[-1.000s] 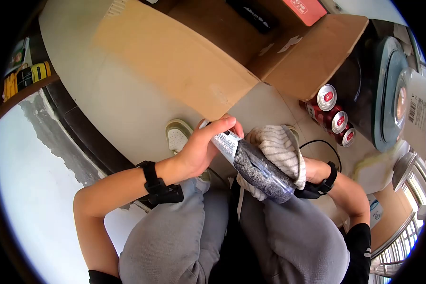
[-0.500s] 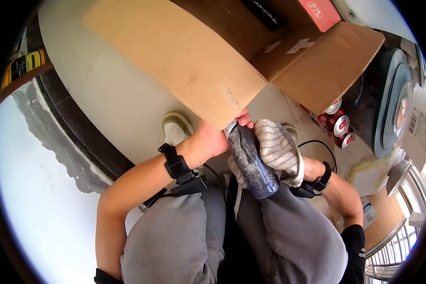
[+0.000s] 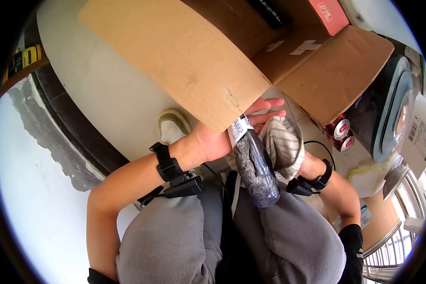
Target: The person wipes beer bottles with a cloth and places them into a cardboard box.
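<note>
Head view: from my standpoint, a dark plastic-wrapped packet [image 3: 257, 173] lies across the left hand [image 3: 215, 144] above the lap [image 3: 293, 227], labelled end by the cardboard flap's [image 3: 180, 61] near edge; fingers outstretched, apparently supporting without gripping. Striped cloth [image 3: 285, 144] covers the right hand [image 3: 309, 164], presumably as padding; its fingers' closure cannot be determined.

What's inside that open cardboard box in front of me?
The cardboard box holds a black object with white markings; a pinkish-red box shows at its right edge. The large left flap and the picture's top edge hide the rest, so more may be inside.
</note>
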A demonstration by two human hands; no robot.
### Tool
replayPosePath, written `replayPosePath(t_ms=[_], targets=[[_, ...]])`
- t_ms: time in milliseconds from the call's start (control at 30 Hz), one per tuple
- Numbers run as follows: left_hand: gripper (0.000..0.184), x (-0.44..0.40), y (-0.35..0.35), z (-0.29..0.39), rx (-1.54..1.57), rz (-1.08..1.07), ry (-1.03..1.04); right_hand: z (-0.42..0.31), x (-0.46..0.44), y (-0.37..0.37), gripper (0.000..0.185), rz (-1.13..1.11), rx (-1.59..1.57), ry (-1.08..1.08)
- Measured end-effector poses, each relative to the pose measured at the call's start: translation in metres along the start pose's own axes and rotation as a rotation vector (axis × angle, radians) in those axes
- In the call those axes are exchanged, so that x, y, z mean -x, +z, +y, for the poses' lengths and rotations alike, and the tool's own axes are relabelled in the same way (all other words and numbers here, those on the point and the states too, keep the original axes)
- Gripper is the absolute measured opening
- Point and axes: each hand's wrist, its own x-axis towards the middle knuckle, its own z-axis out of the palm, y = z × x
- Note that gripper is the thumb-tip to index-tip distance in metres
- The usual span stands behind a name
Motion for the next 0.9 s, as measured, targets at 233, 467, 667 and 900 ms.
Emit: replayPosePath(t_ms=[233, 467, 667, 900], targets=[[0.047, -0.006, 0.001, -0.001, -0.2, 0.135, 0.038, -0.009, 0.002, -0.004, 0.05, 0.148, 0.049, -0.022], [0.051, -0.011, 0.007, -0.014, -0.519, 0.2, 0.075, -0.002, -0.016, 0.005, 0.047, 0.169, 0.826, -0.466], [0.049, -0.012, 0.038, -0.016, -0.603, 0.335, 0.149, 0.009, -0.037, -0.003, 0.043, 0.198, 1.298, -0.773], [0.039, -0.018, 0.017, -0.019, -0.409, 0.284, 0.222, -0.02, -0.028, 0.04, 0.025, 0.125, 1.53, -0.753]])
